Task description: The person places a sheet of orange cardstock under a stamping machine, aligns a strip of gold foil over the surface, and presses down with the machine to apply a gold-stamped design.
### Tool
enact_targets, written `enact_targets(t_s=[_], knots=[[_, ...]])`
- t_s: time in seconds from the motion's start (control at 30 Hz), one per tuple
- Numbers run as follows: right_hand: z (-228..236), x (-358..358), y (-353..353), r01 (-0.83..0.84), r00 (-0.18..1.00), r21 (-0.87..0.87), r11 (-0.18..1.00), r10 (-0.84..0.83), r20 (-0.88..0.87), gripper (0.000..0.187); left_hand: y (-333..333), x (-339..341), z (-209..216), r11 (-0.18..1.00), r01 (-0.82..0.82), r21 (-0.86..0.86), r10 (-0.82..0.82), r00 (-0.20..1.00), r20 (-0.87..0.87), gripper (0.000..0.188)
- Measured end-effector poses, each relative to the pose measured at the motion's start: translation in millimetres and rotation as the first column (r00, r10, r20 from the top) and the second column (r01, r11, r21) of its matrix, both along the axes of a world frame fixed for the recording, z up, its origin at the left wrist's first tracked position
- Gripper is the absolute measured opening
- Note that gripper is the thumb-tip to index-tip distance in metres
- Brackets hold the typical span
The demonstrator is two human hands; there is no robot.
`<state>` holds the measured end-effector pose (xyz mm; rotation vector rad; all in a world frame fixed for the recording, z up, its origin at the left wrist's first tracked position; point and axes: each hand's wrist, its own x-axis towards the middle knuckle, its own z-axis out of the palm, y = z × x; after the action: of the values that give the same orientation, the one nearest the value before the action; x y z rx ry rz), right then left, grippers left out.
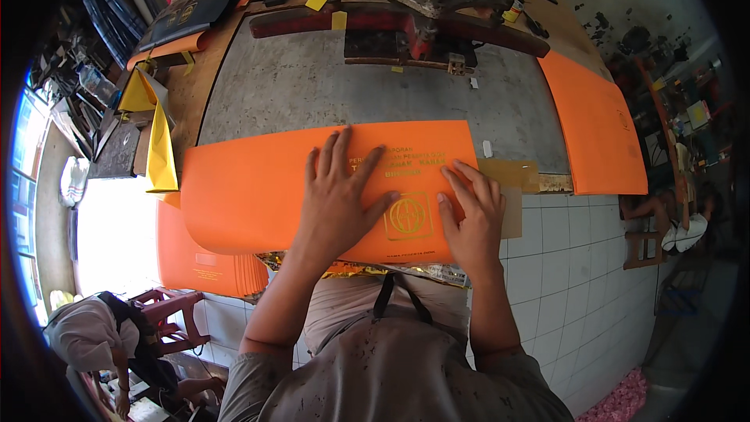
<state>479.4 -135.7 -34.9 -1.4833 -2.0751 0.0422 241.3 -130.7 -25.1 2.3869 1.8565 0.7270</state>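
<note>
A large orange cover sheet [242, 191] with gold lettering and a round gold emblem lies across the near edge of the metal work plate [273, 86]. Its left end bows over the edge. My left hand [334, 203] rests flat on the middle of the sheet, fingers spread and pointing away from me. At the sheet's right edge, beside the emblem, my right hand [478, 223] lies with its fingers apart, the fingertips touching the surface. Neither hand grips anything.
Beyond the plate stands a heavy press [422, 16] with a red bar. Orange covers [598, 125] lie at the right, and a stack of them [207, 262] sits lower left. Dark covers [199, 12] lie far left, near yellow foil [158, 141]. Another person [98, 336] sits lower left.
</note>
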Motion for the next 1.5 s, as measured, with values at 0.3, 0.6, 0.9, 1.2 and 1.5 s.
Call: enact_targets(t_s=[0.3, 0.6, 0.9, 1.2, 1.5], knots=[[4, 0, 2, -0.005, 1.0, -0.026, 1.0, 0.006, 0.016, 0.041, 4, 20, -4, 0.997, 0.075, 0.009, -0.075, 0.997, -0.003, 0.064], [6, -1, -3, -0.006, 0.999, -0.075, 0.997, 0.009, 0.048, 0.042, -6, 8, 5, 0.997, -0.002, -0.072, 0.008, 0.996, 0.089, 0.069], [27, -18, 3, -0.019, 0.989, -0.177, 0.984, 0.044, 0.139, 0.048, -23, -23, 1, 0.988, -0.118, -0.102, 0.121, 0.992, 0.028, 0.071], [21, -54, 29, -0.157, 0.972, -0.172, 0.972, 0.183, 0.147, 0.058, -25, -24, -7, 0.99, -0.114, -0.087, 0.118, 0.992, 0.046, 0.072], [21, -56, 28, -0.182, 0.974, -0.142, 0.973, 0.198, 0.11, 0.049, -26, -25, -7, 0.988, -0.116, -0.098, 0.12, 0.992, 0.039, 0.073]])
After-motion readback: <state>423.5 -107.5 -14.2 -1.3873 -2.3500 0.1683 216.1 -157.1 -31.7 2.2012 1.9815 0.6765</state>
